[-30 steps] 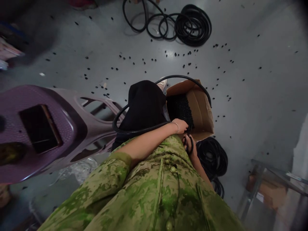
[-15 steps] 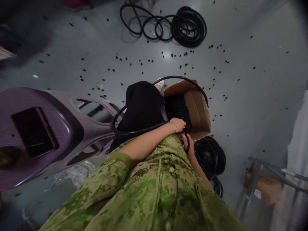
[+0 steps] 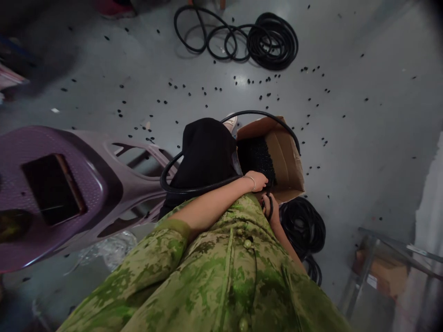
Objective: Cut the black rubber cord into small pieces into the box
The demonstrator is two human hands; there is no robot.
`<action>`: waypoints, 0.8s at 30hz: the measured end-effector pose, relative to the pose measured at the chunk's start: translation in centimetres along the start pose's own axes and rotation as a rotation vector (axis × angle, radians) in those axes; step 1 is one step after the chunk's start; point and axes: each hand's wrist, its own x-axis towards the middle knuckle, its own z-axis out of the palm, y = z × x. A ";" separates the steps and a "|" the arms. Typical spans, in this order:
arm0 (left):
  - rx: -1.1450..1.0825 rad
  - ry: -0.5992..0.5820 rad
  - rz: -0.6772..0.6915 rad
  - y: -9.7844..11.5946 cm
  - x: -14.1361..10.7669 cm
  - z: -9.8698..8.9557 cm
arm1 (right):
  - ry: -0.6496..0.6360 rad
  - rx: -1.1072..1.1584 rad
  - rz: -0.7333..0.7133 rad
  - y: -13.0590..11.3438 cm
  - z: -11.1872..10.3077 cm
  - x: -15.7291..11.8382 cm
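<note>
My left hand (image 3: 256, 180), with a thin bracelet at the wrist, has its fingers closed at the near edge of an open cardboard box (image 3: 285, 154). A black ribbed hose (image 3: 194, 190) runs along the forearm into this hand; its end is hidden. The hose loops round my dark-clothed knee and over the box. Just below, my right hand (image 3: 274, 208) is closed round the black loop handles of what look like scissors (image 3: 269, 203), pointing towards the left hand. Many small black pieces (image 3: 256, 157) fill part of the box.
Coiled black hose (image 3: 277, 44) lies on the floor ahead, another coil (image 3: 302, 226) beside the box. Small black pieces dot the floor. At left stands a purple plastic stool (image 3: 86, 184) bearing a phone (image 3: 51, 189). A metal frame (image 3: 363, 263) is at lower right.
The view has shifted slightly. Both hands stay together at the box's near edge, and the scissor handles look a little closer together than before.
</note>
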 end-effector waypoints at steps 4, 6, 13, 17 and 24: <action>-0.012 0.028 -0.026 0.1 0.0 -0.1 | 0.068 -0.229 0.010 1.3 0.4 0.3; -0.013 0.037 -0.047 0.1 0.0 -0.3 | 0.084 -0.299 0.029 1.6 0.6 0.6; -0.037 0.062 -0.091 0.3 -0.5 -0.5 | 0.094 -0.324 0.070 1.0 0.8 1.2; -0.038 0.046 -0.088 0.3 -0.8 -0.7 | 0.005 -0.088 0.038 -0.3 0.0 0.8; 0.015 -0.017 0.019 0.4 -1.1 -1.0 | -0.064 0.119 0.082 -1.4 -0.5 0.2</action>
